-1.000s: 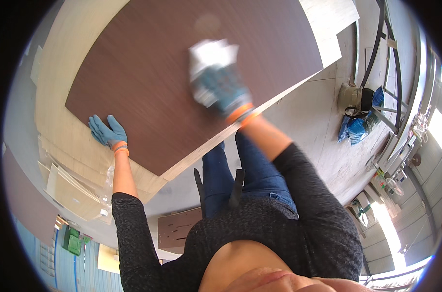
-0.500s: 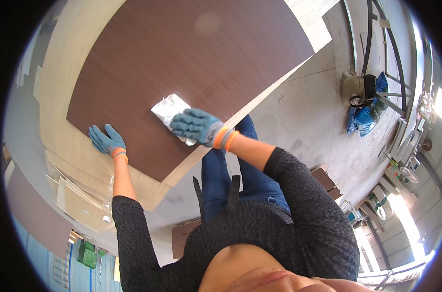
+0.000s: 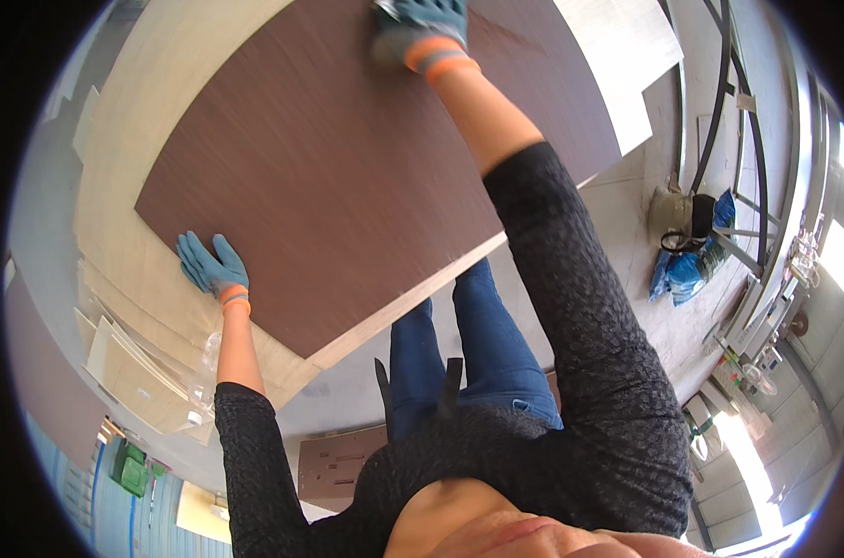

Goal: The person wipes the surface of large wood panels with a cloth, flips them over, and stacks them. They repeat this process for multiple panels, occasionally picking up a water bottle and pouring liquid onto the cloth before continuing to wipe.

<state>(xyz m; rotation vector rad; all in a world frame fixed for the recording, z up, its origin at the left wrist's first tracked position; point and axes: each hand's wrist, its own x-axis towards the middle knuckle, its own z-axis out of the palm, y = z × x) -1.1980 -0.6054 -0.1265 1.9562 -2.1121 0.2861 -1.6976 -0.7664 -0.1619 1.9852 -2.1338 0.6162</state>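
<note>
A person in a dark patterned top works over a brown panel [image 3: 320, 186] with 2 gloved hands. The right hand [image 3: 424, 28], in a blue-grey glove with an orange cuff, is stretched out over the panel, farther from the body than the left, its fingertips cut off by the top of the view. A sliver of white cloth [image 3: 387, 11] shows at the left side of that hand; blur and cropping make it impossible to tell how firmly the fingers close on it.

The left hand [image 3: 213, 267], in a matching glove, lies palm down across the panel's left edge, thumb spread away from the fingers. The panel stretches between the 2 hands, its near corner toward the body and to the right of the left hand. Beneath it, a pale board [image 3: 106, 177] extends beyond the left fingertips. A clear plastic bottle [image 3: 204, 372] is just beside the left forearm. Well to the right of the right hand, a blue bag [image 3: 687, 277] lies on the floor.
</note>
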